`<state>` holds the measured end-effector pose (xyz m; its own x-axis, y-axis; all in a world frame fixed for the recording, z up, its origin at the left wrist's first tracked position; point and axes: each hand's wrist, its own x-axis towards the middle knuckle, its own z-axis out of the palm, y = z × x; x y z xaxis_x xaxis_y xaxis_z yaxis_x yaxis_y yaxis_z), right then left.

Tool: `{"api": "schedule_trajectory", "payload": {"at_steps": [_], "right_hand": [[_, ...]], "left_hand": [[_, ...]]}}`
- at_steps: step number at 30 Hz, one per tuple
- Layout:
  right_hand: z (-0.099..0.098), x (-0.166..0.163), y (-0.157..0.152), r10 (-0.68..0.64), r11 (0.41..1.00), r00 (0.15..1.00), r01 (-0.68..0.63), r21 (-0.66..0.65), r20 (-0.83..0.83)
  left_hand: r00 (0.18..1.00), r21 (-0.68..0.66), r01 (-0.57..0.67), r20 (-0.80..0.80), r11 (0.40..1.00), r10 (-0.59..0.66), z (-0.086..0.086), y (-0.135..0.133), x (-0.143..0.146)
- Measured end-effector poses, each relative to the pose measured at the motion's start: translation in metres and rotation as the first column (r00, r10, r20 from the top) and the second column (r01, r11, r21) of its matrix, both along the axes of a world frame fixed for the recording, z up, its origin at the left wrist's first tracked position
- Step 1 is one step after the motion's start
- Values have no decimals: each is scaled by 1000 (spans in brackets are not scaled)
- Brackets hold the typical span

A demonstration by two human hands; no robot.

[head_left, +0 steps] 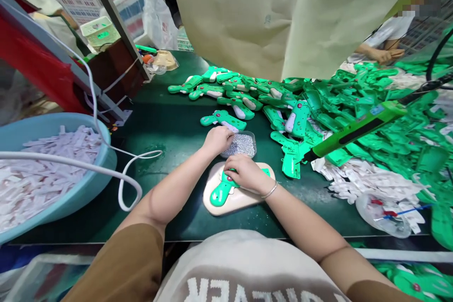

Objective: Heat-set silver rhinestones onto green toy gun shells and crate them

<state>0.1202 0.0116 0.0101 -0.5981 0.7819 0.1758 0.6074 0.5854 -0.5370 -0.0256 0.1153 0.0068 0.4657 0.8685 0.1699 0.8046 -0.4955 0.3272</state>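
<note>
A green toy gun point(220, 194), animal-like with a red round eye, lies flat on a cream-coloured pad point(212, 208). My right hand point(246, 173) is over its middle, fingers bent and closed on it, hiding much of the toy. Just beyond the pad is a small clear tray point(243, 145) full of tiny silvery metal pieces. At that tray's left edge, my left hand point(218, 140) has its fingertips pinched together; whatever is between them is too small to make out. Another green toy gun point(222, 120) with a white part lies just past my left hand.
Green toy guns and shells point(339, 99) are heaped at the back and right, beside white plastic parts point(368, 179). A green electric screwdriver point(361, 127) hangs at right. To the left stands a blue basin point(109, 160) of white parts, with a white cable point(122, 193). A co-worker's hands point(384, 54) show far right.
</note>
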Motion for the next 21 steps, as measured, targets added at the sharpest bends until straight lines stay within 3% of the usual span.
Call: {"api": "schedule_trajectory", "payload": {"at_steps": [4,8,11,13,15,17,18,21], "right_hand": [[5,-3,0,-1,1000,996,2,-14,94],[7,1,-3,113,991,983,-121,49,144],[7,9,-7,134,979,988,-144,143,73],[9,19,-12,34,969,998,-20,244,-53],[13,35,-20,-134,919,972,196,341,-195],[20,57,-29,-312,806,895,426,410,-317],[24,70,-33,-391,717,835,540,440,-387],[35,113,-34,-485,309,538,843,440,-690]], "left_hand": [[972,-9,-133,196,991,132,11,-29,-24],[859,-200,-199,435,959,269,15,-79,-51],[851,-313,-65,479,947,217,8,-110,-58],[863,-326,78,495,942,100,-1,-122,-56],[872,-318,174,489,932,4,-10,-128,-51],[882,-339,196,471,920,-15,-15,-129,-48],[886,-360,193,464,913,-4,-17,-128,-48],[907,-468,210,420,859,6,-12,-117,-49]]}}
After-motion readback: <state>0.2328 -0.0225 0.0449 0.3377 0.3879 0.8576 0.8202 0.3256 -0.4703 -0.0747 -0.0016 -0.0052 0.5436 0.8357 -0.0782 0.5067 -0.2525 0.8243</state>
